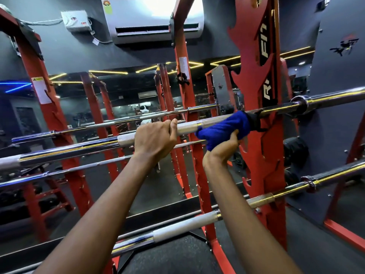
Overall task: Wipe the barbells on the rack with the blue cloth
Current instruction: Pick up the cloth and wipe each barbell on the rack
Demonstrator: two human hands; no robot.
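Blue cloth (223, 127) round barbell (187, 126), beside rack upright (264, 155)

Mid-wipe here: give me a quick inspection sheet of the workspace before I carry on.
Surface: red rack upright carries the bars; dark floor mat below.
Job's things: blue cloth wrapped round the upper barbell beside the upright; lower barbell racked beneath, no hand on it.
Clutter: nothing seen.
Grippers: left hand grips the bare upper barbell left of the cloth; right hand holds the cloth from underneath.
Cables: white cable hangs from the wall box towards the air conditioner.
Surroundings: mirror behind the rack.
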